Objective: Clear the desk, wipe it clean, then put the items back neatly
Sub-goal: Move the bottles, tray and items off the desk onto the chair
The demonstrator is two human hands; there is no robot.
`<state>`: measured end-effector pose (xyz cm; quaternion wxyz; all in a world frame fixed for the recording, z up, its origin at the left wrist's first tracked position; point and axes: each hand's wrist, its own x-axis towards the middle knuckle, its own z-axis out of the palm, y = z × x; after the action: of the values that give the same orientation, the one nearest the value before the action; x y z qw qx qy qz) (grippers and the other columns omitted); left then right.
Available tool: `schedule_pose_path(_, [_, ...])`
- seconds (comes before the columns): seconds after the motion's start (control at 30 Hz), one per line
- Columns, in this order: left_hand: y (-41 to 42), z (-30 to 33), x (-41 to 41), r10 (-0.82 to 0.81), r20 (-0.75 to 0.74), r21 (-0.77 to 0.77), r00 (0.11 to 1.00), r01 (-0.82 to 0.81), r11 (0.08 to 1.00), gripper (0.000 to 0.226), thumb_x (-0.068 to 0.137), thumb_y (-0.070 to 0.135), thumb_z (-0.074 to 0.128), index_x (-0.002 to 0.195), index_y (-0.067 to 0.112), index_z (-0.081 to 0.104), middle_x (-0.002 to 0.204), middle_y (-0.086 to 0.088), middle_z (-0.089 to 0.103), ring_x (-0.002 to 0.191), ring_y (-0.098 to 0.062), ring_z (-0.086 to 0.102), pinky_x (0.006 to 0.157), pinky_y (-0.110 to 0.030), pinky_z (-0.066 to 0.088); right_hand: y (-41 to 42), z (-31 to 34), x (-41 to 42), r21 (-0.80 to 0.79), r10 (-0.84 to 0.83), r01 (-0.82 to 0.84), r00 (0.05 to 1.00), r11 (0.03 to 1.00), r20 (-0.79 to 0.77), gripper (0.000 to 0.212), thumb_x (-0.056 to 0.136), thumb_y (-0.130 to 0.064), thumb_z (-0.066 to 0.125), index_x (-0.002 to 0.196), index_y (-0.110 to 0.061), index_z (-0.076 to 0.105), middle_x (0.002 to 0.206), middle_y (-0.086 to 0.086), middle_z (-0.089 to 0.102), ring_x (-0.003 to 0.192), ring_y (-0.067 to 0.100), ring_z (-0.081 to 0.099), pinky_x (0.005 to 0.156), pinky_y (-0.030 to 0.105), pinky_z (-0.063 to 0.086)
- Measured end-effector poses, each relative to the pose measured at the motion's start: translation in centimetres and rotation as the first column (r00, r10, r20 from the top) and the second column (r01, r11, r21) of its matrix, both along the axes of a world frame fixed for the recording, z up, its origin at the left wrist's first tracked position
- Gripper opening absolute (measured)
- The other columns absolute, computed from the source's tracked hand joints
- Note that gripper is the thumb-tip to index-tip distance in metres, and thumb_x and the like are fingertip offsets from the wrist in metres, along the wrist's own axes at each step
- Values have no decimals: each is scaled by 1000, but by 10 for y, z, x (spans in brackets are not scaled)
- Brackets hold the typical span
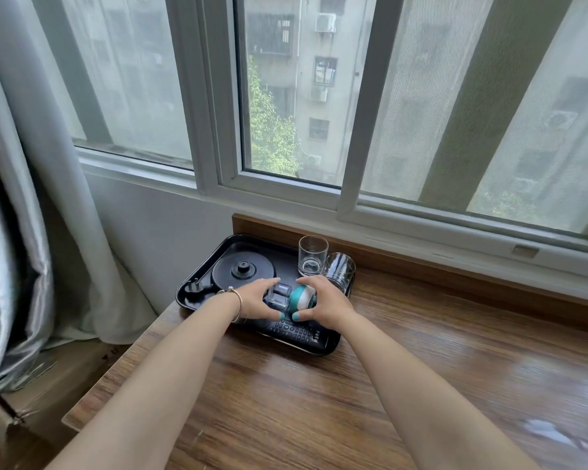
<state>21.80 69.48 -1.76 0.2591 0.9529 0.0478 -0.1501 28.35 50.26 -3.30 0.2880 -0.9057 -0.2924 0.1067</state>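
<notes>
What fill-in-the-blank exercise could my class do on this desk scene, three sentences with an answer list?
1. The black tray sits on a ____ desk.
2. The number of empty glasses standing at the tray's far edge is ____.
3. The bracelet is on the ____ wrist.

Missing words: wooden; two; left

Hands: two, a left hand (257,297) and a right hand (323,301)
Drinking glasses: two, a left glass (313,255) and a right glass (341,271)
Black trays: one, the tray (197,298)
Round kettle bases: one, the kettle base (242,271)
Plugs: one, the plug (197,287)
Remote controls: one, the remote (297,331)
Clear-and-teal bottles: one, the bottle (294,296)
Bracelets: one, the bracelet (236,297)
</notes>
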Motion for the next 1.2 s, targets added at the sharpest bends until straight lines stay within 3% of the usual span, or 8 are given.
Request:
schedule_pose_path(0.2, [13,4,-3,-49,-4,-93,999,48,994,94,82,33,74,153,21,14,158,2,21,141,-17,29,115,-30,28,-7,1,-11,22,-47,46,998,999,33,77,72,-39,84,139,-36,47,149,-16,32,131,9,42,102,36,43])
schedule_pose_path(0.4, [43,15,-8,-84,124,-75,989,94,993,85,84,32,71,152,18,21,153,-1,30,138,-15,35,112,-29,30,-22,2,-20,218,-182,170,983,961,37,79,68,-23,89,137,-24,51,137,-2,44,124,17,49,110,35,38])
schedule_pose_path(0.57, [72,21,-9,-154,282,-76,947,183,980,94,72,51,70,149,15,30,151,-3,36,137,-14,34,109,-19,23,-40,6,-27,314,-317,294,948,903,25,77,70,-20,88,137,-23,51,124,-3,43,113,15,49,107,36,41])
schedule_pose_path(0.67, [97,18,-8,-171,378,12,910,180,984,113,56,82,53,148,20,34,151,2,37,139,-13,31,110,-21,19,-42,-2,-27,286,-432,415,902,864,-4,85,66,-43,86,140,-34,45,133,1,45,123,20,45,108,46,39])
schedule_pose_path(0.77, [125,6,-2,-86,447,146,890,23,989,115,49,91,39,148,32,31,154,7,32,145,-17,19,116,-38,12,-35,-10,-30,40,-548,548,837,836,-13,98,65,-72,72,147,-53,22,149,0,41,137,23,37,112,54,28])
schedule_pose_path(0.97, [161,-14,9,65,279,109,958,-99,989,119,43,94,33,150,45,12,160,-5,16,149,-23,2,117,-45,7,-22,-21,-36,-75,-592,590,806,804,-13,122,42,-98,39,147,-56,-5,155,-1,37,143,25,32,115,61,14])
schedule_pose_path(1.1, [168,-29,16,80,150,56,985,-89,994,123,39,94,35,149,48,4,161,-6,13,149,-21,-1,116,-43,5,-20,-20,-36,-1,-603,604,796,797,-54,110,63,-79,67,148,-56,1,155,-3,37,145,23,26,116,63,-1])
schedule_pose_path(1.2, [170,-41,23,61,148,5,987,-63,998,121,41,92,37,149,47,5,160,2,17,149,-20,3,116,-43,6,-21,-22,-35,12,-598,600,799,800,-62,103,69,-70,71,146,-59,3,159,-5,29,149,20,15,116,61,-7])
